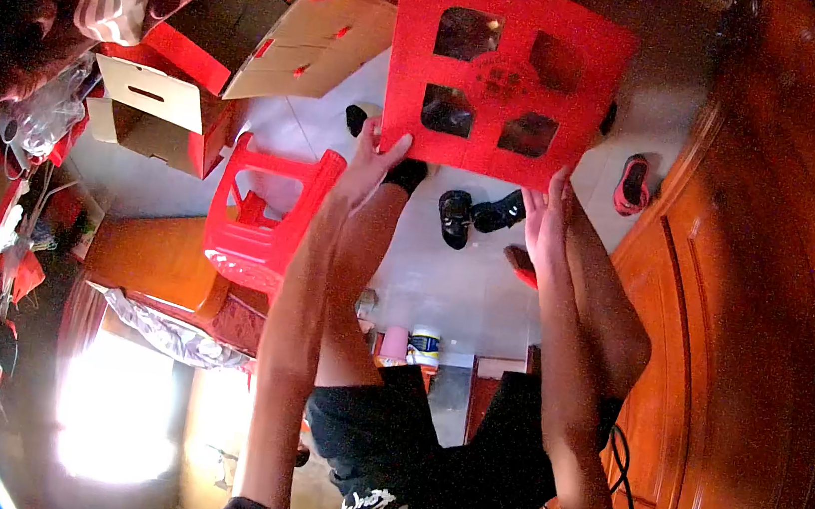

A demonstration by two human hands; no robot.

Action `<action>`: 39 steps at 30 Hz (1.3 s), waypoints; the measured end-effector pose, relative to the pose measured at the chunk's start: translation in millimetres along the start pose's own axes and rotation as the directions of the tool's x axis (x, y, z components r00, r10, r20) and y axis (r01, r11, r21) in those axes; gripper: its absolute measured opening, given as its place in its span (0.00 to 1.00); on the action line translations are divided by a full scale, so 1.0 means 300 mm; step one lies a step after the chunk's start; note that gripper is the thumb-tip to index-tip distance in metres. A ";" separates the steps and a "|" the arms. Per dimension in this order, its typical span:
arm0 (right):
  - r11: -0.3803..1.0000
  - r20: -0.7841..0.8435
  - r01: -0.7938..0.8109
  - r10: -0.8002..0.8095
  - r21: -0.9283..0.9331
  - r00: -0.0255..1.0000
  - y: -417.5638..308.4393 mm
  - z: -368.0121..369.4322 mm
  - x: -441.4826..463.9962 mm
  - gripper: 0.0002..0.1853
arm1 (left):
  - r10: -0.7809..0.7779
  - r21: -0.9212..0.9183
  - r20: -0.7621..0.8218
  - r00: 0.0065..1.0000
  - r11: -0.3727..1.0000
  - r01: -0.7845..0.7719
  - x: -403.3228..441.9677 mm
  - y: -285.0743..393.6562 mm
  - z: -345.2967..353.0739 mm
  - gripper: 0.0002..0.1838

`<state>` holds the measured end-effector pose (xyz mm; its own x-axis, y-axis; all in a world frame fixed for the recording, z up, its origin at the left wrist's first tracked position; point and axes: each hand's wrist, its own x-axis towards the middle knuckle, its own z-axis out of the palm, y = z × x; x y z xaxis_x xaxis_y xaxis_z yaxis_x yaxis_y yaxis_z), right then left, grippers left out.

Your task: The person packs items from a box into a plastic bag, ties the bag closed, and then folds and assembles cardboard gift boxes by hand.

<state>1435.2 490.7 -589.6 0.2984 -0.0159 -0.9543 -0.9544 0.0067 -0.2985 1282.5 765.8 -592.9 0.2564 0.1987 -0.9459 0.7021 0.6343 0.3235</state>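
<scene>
A red box (500, 114) with four window openings and a round emblem in the middle of its face is held up in front of me. My left hand (374, 162) grips its lower left corner, with the thumb on the near face. At the lower right corner, my right hand (546, 220) has its fingertips against the edge. The box's far side is hidden. A red plastic stool (267, 254) lies near my left forearm.
Open cardboard boxes (157, 115) and another red-edged carton (316, 38) are at the upper left. Black shoes (455, 218) and a red shoe (632, 185) lie on the tiled floor (453, 295). A wooden door (714, 390) stands at the right.
</scene>
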 end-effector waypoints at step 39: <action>0.961 0.087 -0.016 -0.009 0.274 0.996 -0.038 -0.002 0.061 0.32 | -0.031 -0.627 -0.232 0.972 0.769 -0.125 -0.027 -0.127 0.189 0.24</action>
<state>1451.5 489.8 -603.5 0.3064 0.0707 -0.9493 -0.9192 0.2810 -0.2758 1291.3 697.5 -596.2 0.0729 0.3466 -0.9352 0.0918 0.9314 0.3523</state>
